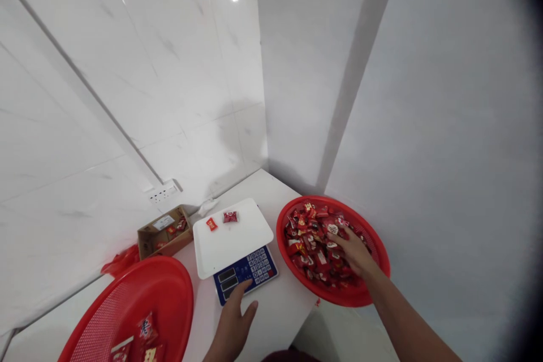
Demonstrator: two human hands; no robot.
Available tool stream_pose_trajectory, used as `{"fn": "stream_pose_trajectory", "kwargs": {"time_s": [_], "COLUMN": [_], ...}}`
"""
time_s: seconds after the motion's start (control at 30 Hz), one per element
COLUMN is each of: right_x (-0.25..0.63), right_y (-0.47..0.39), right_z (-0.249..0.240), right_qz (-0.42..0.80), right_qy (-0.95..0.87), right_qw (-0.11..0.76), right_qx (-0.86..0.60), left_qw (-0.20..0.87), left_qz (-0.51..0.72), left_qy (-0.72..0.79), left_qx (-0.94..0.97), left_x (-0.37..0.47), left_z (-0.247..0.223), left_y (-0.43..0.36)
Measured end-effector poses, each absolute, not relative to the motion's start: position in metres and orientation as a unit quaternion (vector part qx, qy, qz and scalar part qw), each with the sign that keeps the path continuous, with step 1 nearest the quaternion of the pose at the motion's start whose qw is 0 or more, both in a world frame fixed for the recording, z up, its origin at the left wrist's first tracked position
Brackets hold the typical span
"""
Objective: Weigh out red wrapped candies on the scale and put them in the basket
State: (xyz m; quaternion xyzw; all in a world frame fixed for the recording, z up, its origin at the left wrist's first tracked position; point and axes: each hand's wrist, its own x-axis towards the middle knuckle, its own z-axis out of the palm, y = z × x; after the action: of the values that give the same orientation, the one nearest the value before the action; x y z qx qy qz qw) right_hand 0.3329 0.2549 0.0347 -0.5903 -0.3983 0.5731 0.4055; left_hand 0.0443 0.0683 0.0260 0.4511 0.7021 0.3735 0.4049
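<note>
My right hand point(353, 250) reaches into the red basket point(384, 254) at the right, which is heaped with small wrapped candies. Its fingertips close on a dark red wrapped candy point(333, 228) with a pale round mark. At the blue keypad of a weighing scale point(261, 267), my left hand point(234, 319) has its index finger stretched out over the edge of the panel, thumb apart, holding nothing. The scale's white tray point(235, 246) bears two wrapped candies, an orange-red one point(211, 224) and a dark red one point(230, 216). Its display windows look dark.
A second red basket point(180, 280) at the lower left holds several larger red packets point(147, 328). Behind it stand an open cardboard box point(169, 246) with candies and a red plastic bag point(123, 260). The white table point(274, 192) meets two walls; a power strip point(163, 192) is on the left one.
</note>
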Motion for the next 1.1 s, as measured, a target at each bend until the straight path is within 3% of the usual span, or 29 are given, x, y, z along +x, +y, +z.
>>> {"fn": "stream_pose_trajectory", "kwargs": {"time_s": [0.1, 0.23, 0.4, 0.7, 1.1], "right_x": [0.309, 0.256, 0.195, 0.155, 0.112], "right_y": [0.235, 0.198, 0.170, 0.179, 0.197], "right_z": [0.058, 0.081, 0.081, 0.063, 0.064], "right_qz": [0.693, 0.769, 0.775, 0.777, 0.757], "right_qy": [-0.333, -0.433, -0.551, -0.538, -0.529], "right_qw": [0.362, 0.235, 0.114, 0.108, 0.172], "right_qx": [-0.527, -0.407, -0.287, -0.310, -0.342], "left_qw": [0.529, 0.657, 0.700, 0.658, 0.588], "left_qz": [0.415, 0.495, 0.535, 0.565, 0.635], "left_qy": [0.638, 0.516, 0.467, 0.495, 0.492], "left_qx": [0.376, 0.238, 0.080, 0.044, -0.095], "left_x": [0.058, 0.076, 0.077, 0.037, -0.007], "left_z": [0.049, 0.073, 0.070, 0.062, 0.060], "left_y": [0.076, 0.089, 0.099, 0.096, 0.126]}}
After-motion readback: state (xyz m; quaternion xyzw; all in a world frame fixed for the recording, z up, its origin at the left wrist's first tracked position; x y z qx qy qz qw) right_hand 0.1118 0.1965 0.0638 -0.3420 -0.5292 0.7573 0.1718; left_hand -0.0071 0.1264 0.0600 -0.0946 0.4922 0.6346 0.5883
